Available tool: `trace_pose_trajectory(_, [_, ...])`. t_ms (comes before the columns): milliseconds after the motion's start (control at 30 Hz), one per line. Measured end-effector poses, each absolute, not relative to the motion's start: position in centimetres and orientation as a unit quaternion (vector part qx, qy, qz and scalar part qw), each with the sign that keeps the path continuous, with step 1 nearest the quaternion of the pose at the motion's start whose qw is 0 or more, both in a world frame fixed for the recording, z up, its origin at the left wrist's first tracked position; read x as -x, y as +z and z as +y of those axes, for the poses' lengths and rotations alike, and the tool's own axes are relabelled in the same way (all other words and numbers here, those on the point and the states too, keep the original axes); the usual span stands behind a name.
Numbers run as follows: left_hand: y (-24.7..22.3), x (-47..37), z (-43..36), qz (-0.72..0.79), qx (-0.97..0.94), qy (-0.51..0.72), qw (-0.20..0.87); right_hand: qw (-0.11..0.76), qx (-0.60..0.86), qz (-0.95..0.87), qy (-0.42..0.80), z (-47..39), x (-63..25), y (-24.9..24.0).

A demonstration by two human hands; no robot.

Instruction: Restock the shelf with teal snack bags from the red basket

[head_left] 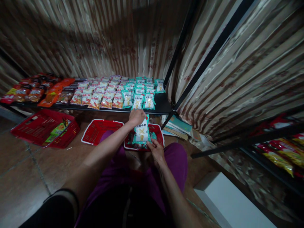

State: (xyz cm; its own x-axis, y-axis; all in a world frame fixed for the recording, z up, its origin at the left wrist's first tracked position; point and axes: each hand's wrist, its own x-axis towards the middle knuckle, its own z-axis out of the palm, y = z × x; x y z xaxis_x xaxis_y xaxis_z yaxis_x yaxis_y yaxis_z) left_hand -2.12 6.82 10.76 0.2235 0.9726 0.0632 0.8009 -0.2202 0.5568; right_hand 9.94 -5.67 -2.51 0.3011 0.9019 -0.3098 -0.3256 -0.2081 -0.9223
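Observation:
A white-and-teal snack bag (142, 131) is held upright over a small red basket (161, 134) in front of the shelf. My left hand (137, 117) is closed at the bag's upper left corner, just below the shelf's front edge. At the lower right corner, my right hand (156, 151) pinches the same bag between thumb and fingers. More teal bags lie in the basket, partly hidden by the held one. Matching teal bags (149, 100) stand in rows on the shelf right above my left hand.
The black shelf (163, 106) also carries red-and-white snack bags (95, 100) and orange packets (55, 93). Two other red baskets, one empty-looking (91, 133) and one with green packets (45, 126), sit on the floor. A white box (232, 202) and stacked books (178, 126) are at right.

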Motion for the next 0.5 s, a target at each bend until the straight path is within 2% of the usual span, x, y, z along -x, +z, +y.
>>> trace_pose_trajectory(233, [10.5, 0.5, 7.8, 0.572, -0.785, 0.124, 0.203, 0.537, 0.538, -0.281, 0.586, -5.8, -10.7, -2.6])
trace_pose_trajectory(500, [11.5, -1.0, 8.1, 0.577, -0.784, 0.085, 0.213, 0.565, 0.497, -0.316, 0.578, -4.3, -11.6, -1.2])
